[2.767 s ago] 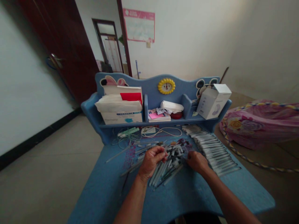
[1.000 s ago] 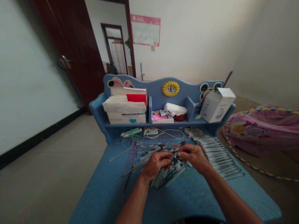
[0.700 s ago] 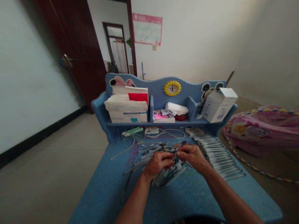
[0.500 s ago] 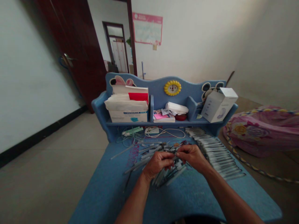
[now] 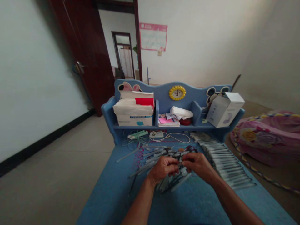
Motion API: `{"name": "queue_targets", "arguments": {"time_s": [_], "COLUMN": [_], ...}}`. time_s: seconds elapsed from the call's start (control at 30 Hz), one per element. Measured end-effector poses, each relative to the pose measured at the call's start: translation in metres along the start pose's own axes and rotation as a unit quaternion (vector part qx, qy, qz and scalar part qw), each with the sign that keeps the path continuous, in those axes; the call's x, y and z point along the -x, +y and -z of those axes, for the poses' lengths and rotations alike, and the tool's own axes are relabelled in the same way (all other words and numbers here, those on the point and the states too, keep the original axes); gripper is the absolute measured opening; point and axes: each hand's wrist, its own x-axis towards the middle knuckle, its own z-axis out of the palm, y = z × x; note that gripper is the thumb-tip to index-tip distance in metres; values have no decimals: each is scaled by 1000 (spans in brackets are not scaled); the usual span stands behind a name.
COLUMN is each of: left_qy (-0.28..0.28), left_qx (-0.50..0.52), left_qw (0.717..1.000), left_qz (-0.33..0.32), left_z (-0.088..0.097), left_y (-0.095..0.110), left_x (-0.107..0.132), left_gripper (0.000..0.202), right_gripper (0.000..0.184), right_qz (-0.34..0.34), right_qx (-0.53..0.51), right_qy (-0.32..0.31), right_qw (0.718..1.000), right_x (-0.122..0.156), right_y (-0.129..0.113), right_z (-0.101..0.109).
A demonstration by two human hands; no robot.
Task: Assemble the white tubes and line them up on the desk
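My left hand and my right hand meet over the middle of the blue desk. Both are closed, thumb against fingers, with the fingertips almost touching. Whatever small thing they pinch is too blurred to name. Beneath and around them lies a loose pile of slim, pen-like grey and clear sticks, pointing different ways. Beyond the right hand, similar sticks lie side by side in a long, neat row.
At the back, the desk's shelf holds a mask box stuffed with papers, a white roll and a tilted white carton. A looped white cord lies below. A pink fabric basket stands at right.
The view has shifted, so the desk and shelf appear lower and farther right. Both hands stay together over the pile, still pinching, with only slight finger movement.
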Motion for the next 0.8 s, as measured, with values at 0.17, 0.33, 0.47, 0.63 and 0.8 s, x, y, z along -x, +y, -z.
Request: {"name": "queue_targets", "arguments": {"time_s": [0.17, 0.33, 0.47, 0.63, 0.8], "left_qy": [0, -5, -3, -10, -18], "left_qx": [-6, -28, -54, -53, -46], "left_qw": [1000, 1000, 998, 998, 998], "left_qz": [1, 7, 12, 23, 27], "left_z": [0, 1, -1, -3, -3], "left_y": [-3, -3, -2, 0, 1], "left_x": [0, 2, 3, 3, 3], "left_gripper": [20, 23, 21, 24, 23], "right_gripper": [8, 16, 26, 36, 43], "right_qz": [-16, -12, -6, 7, 10], "right_qx": [-2, 99, 165, 169, 157], "right_qy": [-35, -35, -35, -39, -36], "right_qw": [999, 994, 986, 985, 987], "right_x": [2, 4, 7, 10, 11], "right_y": [1, 1, 1, 7, 13], "right_z": [4, 3, 2, 1, 0]}}
